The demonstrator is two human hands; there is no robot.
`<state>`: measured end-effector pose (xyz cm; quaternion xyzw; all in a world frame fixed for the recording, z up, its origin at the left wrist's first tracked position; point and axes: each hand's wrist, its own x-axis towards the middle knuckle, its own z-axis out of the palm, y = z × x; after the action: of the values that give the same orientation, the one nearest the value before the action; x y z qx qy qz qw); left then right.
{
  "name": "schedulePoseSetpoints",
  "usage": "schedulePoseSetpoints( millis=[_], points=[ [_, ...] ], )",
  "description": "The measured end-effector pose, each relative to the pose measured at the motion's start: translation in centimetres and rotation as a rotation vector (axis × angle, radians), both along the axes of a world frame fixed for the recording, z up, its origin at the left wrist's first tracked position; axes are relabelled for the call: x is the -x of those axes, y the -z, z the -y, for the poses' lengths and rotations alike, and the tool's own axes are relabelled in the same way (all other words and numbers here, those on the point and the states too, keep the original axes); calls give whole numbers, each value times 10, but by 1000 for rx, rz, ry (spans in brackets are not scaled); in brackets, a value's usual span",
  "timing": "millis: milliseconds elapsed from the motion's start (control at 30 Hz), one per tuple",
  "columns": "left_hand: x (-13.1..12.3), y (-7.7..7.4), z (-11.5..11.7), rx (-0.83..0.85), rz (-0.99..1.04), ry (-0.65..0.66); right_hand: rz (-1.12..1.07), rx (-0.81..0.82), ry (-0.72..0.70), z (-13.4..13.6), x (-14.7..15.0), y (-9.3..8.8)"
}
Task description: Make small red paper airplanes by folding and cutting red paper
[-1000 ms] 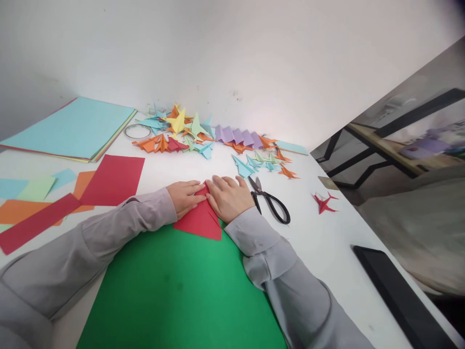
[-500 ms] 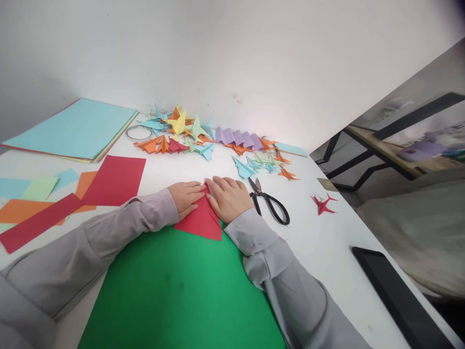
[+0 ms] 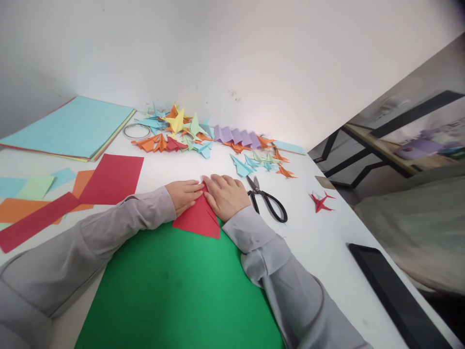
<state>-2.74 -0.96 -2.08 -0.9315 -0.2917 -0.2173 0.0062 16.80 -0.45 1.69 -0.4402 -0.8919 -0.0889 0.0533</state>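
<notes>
A sheet of red paper, folded to a point at its far end, lies on the far part of a green sheet. My left hand rests on its left side, fingers stretched out flat and slightly apart. From the right, my right hand grips the pointed end, fingers bent and thumb pressed along the fold. The fingertips of both hands nearly meet near the tip. What lies beneath my right fingers is hidden. Black-handled scissors lie just right of my right hand, blades slightly apart.
Left are a red rectangle, a red strip and a coloured paper stack. Along the wall stand folded paper figures, a tape roll and pleated purple paper. Right lie a red paper plane and a black tablet.
The whole view has shifted slightly, so everything appears a little further left and up. Both hands stay on the red paper in nearly the same pose.
</notes>
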Motion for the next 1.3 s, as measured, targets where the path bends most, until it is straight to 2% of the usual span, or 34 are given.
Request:
schedulePoseSetpoints(
  millis=[400,967,1300],
  points=[
    [-1,-1,1,-48,-17,-3,18,17,36,-1,1,1],
    [-1,5,0,-7,-12,-21,-7,35,49,-3,0,3],
    [-2,4,2,-75,-6,-21,3,39,43,-2,1,1]
  ],
)
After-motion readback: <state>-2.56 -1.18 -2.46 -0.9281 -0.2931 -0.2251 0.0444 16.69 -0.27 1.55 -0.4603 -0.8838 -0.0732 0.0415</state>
